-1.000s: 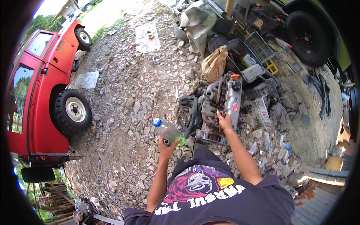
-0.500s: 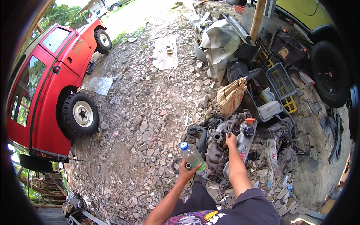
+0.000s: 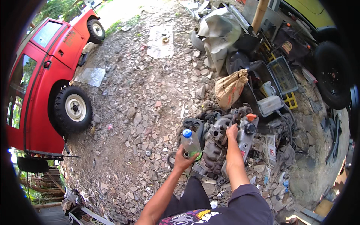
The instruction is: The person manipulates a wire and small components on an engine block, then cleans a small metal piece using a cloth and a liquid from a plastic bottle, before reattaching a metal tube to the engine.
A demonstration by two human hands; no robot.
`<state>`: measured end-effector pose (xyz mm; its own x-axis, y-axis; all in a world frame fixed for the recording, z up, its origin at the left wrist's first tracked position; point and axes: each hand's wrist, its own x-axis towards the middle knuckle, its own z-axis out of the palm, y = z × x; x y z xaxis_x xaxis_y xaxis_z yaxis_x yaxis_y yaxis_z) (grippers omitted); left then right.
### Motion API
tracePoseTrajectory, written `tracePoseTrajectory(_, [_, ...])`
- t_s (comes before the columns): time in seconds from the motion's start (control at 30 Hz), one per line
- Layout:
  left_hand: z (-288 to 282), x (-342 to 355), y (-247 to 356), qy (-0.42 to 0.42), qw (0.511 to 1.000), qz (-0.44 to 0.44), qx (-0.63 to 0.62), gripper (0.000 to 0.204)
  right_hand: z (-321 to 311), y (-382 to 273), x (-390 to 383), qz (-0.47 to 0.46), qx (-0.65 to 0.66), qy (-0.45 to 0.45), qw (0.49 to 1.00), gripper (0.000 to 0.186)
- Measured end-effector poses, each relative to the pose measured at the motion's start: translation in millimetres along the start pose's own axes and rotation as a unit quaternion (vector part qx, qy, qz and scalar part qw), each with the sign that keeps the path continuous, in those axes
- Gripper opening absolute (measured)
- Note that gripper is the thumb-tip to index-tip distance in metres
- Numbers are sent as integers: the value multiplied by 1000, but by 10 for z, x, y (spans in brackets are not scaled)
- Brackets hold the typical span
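Observation:
My left hand (image 3: 184,159) is closed round a clear plastic bottle (image 3: 192,143) with a blue cap and a little green liquid at its bottom. A small round metal piece (image 3: 186,154), like a socket or bush, shows at the fingers of that hand. My right hand (image 3: 232,131) is closed on a thin metal rod (image 3: 231,115) that points up and away; its lower end is hidden in the fist. Below that hand lies a dirty engine (image 3: 213,148) with a grey valve cover (image 3: 245,137) and an orange cap (image 3: 251,117) on its right.
A brown paper sack (image 3: 229,90) stands just beyond the engine. Crates (image 3: 282,75), a white container (image 3: 270,105), scrap sheets (image 3: 219,33) and cables crowd the right side. A red off-road vehicle (image 3: 41,90) is parked at the left. Loose stones cover the ground.
The whole view has shifted slightly. The bottle in my left hand now stands more upright. The rod in my right hand shows more plainly, above the fist.

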<state>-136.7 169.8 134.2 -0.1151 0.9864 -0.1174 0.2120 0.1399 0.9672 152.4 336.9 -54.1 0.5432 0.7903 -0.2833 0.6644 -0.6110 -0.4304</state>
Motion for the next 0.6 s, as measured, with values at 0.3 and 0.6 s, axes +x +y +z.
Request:
tracePoseTrajectory(0.3, [-593,139,113,6,999,-11,-44,57,-544,-367,-301,-197,44,110,973,33])
tracePoseTrajectory(0.6, [-2223,267,-76,61,997,36,-27,53,-1090,-1948,-1989,-211,258,133,934,30])
